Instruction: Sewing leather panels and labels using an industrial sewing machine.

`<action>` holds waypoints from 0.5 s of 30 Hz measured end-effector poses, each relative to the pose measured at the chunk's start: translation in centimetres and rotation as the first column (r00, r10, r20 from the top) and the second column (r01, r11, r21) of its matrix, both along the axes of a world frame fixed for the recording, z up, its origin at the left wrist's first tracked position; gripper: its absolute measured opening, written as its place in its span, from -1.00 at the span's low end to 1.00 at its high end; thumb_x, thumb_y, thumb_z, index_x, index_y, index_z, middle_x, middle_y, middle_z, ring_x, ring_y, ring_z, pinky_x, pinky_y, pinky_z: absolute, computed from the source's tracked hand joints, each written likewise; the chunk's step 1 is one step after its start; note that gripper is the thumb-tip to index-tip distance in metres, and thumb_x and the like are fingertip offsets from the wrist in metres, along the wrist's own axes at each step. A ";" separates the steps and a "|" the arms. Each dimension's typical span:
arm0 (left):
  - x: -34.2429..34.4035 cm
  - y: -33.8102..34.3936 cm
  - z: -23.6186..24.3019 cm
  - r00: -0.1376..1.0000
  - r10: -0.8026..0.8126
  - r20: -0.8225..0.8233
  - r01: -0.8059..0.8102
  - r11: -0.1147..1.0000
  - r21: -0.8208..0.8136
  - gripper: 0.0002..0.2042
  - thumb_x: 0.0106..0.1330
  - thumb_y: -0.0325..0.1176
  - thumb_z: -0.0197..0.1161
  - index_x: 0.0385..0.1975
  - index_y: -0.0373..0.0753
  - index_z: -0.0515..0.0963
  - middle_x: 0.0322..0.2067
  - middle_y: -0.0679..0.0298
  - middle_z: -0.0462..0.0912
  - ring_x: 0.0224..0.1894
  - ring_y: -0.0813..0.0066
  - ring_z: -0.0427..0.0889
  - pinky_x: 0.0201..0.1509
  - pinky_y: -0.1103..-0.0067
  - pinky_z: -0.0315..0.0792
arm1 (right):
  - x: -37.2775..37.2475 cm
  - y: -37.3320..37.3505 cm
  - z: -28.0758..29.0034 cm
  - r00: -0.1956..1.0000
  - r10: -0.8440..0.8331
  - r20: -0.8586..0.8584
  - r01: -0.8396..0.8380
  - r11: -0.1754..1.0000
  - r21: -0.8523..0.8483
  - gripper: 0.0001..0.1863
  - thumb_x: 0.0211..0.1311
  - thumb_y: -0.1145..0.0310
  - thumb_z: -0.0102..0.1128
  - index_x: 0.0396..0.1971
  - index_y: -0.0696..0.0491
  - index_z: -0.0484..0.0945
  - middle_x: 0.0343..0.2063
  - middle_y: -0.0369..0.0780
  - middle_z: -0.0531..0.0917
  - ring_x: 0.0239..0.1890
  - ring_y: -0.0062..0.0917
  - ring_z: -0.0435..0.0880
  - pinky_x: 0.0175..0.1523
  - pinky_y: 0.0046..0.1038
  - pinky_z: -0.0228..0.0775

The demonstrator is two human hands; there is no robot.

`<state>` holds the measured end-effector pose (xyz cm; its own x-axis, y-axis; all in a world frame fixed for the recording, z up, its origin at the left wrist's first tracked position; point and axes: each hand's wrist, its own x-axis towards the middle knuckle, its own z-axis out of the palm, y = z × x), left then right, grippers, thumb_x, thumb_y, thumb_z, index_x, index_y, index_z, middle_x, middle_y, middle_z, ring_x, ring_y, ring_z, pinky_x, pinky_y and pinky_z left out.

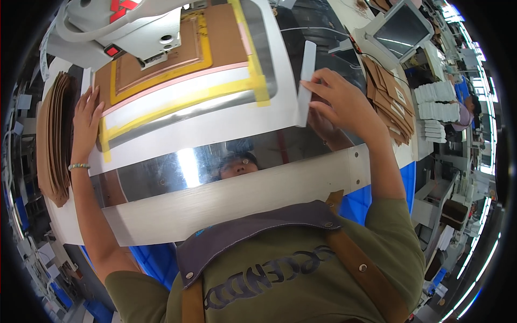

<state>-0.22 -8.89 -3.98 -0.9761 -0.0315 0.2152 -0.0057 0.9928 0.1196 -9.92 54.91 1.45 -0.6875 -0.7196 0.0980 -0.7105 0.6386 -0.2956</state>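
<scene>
My left hand [86, 121] lies with its fingers stretched out along the left edge of a white sheet [215, 129] bordered with yellow tape. On that sheet is a brown panel [226, 32], with a yellow-edged rectangular frame [161, 81] on it under the machine head. At the sheet's right side, my right hand [342, 99] pinches a flat, pale grey strip [306, 81] between thumb and fingers. The strip slants upward; whether it is fixed to the sheet I cannot tell. Part of the panel is hidden by the machine head [129, 27].
A shiny metal plate [215, 167] and a pale front rail [231, 199] lie between me and the sheet. Stacked brown pieces [54, 140] stand at the left. More brown pieces [390, 102] lie at the right, below a tilted screen [401, 32]. Blue material [156, 264] shows below the table.
</scene>
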 end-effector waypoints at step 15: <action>-9.1 12.9 -2.0 0.953 -0.150 -0.263 0.144 0.989 -0.042 -0.78 0.42 -0.33 0.34 -0.16 -0.39 0.70 0.03 -0.04 0.70 0.14 -0.14 0.61 0.23 0.11 0.50 | -1.5 -2.4 3.9 0.642 0.437 0.630 0.131 0.747 -0.652 -0.86 0.48 0.44 0.26 -0.06 0.07 0.54 -0.17 -0.31 0.64 -0.08 -0.63 0.69 0.04 -0.47 0.57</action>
<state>-9.35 4.05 -5.94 -0.8775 0.1162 0.4653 0.1698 0.9826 0.0749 -11.45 52.55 5.37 -0.6097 -0.7889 0.0775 -0.1490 0.0181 -0.9887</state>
